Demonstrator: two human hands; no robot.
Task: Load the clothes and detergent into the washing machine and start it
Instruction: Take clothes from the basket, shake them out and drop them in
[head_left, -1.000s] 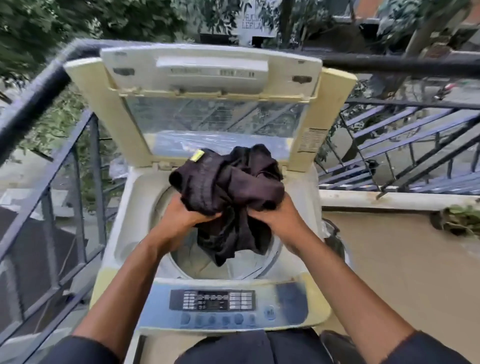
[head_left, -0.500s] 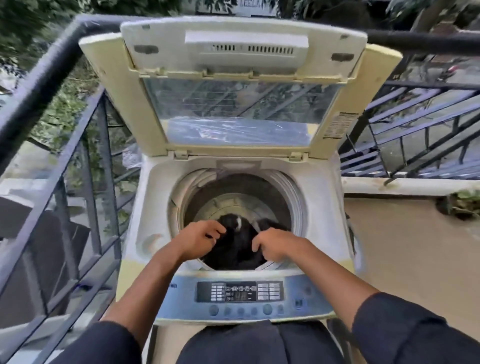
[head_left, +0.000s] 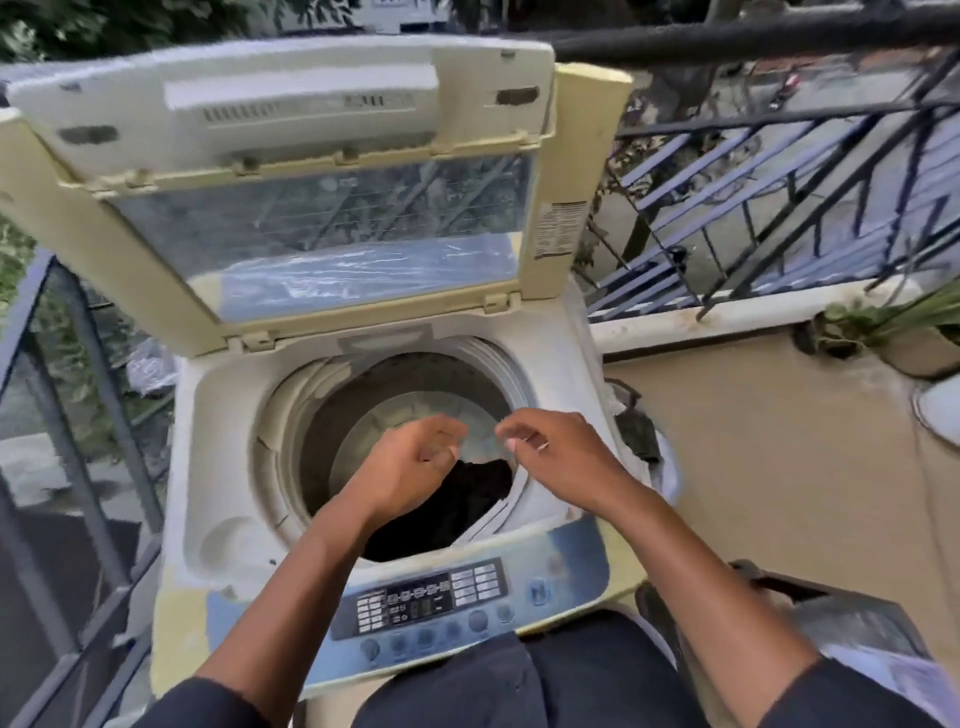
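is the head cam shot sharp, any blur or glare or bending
Head view: even daylight, no harsh glare; the open lid window shows railing reflections; both the left hand and right hand are slightly motion-smeared; wide-angle lens curves the railing; the dark clothes lose detail in the drum.

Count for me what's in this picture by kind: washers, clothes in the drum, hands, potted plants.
Washing machine: 1, lid up
Dark clothes in the drum: 1 heap; separate pieces cannot be told apart
Hands: 2, left hand and right hand, both empty
Potted plant: 1
Total: 5
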